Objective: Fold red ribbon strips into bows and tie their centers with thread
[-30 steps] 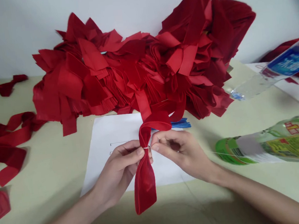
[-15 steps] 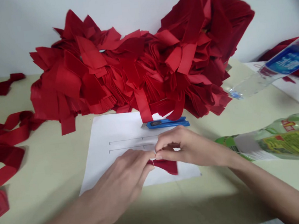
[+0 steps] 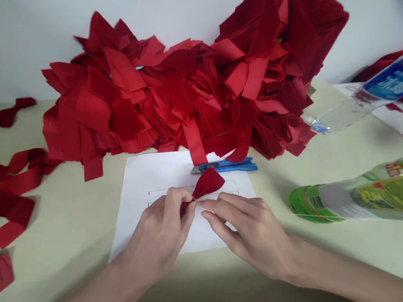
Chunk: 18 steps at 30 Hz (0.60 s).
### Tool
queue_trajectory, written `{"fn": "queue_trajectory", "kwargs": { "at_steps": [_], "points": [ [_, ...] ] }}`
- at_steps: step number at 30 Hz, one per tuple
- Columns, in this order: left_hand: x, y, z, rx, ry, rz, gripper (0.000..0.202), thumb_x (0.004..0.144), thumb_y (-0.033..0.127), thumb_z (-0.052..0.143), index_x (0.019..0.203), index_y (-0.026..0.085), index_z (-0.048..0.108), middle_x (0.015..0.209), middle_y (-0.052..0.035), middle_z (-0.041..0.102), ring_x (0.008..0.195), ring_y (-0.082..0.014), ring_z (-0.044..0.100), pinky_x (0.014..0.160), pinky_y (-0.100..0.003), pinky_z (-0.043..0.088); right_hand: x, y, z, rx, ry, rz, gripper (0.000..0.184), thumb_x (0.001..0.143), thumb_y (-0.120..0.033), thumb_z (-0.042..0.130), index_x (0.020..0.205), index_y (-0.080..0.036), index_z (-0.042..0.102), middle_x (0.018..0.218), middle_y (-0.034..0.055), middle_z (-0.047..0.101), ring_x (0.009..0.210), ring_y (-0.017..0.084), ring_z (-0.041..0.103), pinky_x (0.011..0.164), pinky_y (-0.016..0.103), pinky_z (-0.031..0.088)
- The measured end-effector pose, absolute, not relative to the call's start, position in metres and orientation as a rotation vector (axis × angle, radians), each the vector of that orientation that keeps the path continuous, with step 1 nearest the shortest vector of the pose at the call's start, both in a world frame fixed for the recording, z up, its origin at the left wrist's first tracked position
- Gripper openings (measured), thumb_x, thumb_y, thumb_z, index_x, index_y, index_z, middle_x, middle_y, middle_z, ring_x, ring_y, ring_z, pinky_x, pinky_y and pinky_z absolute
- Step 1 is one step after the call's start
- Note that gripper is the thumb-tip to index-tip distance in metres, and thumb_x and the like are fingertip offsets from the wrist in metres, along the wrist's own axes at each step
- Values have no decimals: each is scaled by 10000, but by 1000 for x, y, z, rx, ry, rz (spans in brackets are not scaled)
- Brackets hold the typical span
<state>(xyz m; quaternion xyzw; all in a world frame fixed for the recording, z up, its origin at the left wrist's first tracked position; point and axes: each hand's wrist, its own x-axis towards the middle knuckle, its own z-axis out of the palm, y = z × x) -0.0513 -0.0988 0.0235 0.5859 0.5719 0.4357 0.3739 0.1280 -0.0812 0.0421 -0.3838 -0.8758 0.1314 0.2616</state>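
Over a sheet of white paper [image 3: 132,177], my left hand [image 3: 159,230] pinches a red ribbon piece [image 3: 209,181] at its gathered middle. One flared end of the ribbon points up and right; the rest is hidden by my fingers. My right hand [image 3: 254,227] is close on the right, its index fingertip at the gathered spot and its thumb a little apart. A thin white thread [image 3: 302,215] stretches rightward from behind my right hand, across the green bottle. Just above the ribbon lies a blue box cutter [image 3: 232,165], its blade tip pointing left.
A large heap of red ribbon strips [image 3: 177,91] stands along the wall. Loose red ribbons [image 3: 14,182] lie at left. On the right are a clear bottle [image 3: 348,109] and a green-bottomed bottle [image 3: 364,194], both on their sides. Ruled lines mark the paper.
The ribbon's flared end has swung from below right to above the fingers. My right hand has moved down and its thumb and index finger have come apart. Thread now shows at right.
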Motion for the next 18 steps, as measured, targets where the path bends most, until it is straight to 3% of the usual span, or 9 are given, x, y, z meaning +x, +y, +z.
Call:
{"fn": "queue_trajectory", "kwargs": {
  "at_steps": [5, 12, 18],
  "points": [
    [-48, -97, 29, 1486, 1540, 1153, 167, 704, 197, 709, 780, 242, 568, 753, 21, 650, 692, -156, 618, 603, -228, 361, 127, -75, 43, -1054, -2176, 741, 163, 879, -155, 485, 859, -172, 646, 685, -2, 620, 572, 86, 499, 522, 221, 389],
    [-47, -84, 56, 1158, 1303, 1041, 372, 742, 206, 672, 671, 236, 307, 628, 26, 681, 610, -157, 639, 572, -247, 431, 128, -58, 48, -1126, -1784, 1388, 168, 825, -251, 591, 711, -163, 679, 572, -26, 576, 506, 69, 424, 449, 206, 341],
    [-52, -78, 60, 926, 1035, 926, 406, 779, 182, 637, 675, 227, 247, 570, 34, 647, 544, -108, 580, 522, -211, 382, 133, -49, 50, -959, -1602, 1782, 107, 808, -221, 608, 775, -170, 695, 643, -21, 600, 534, 60, 448, 468, 186, 369]
  ]
}}
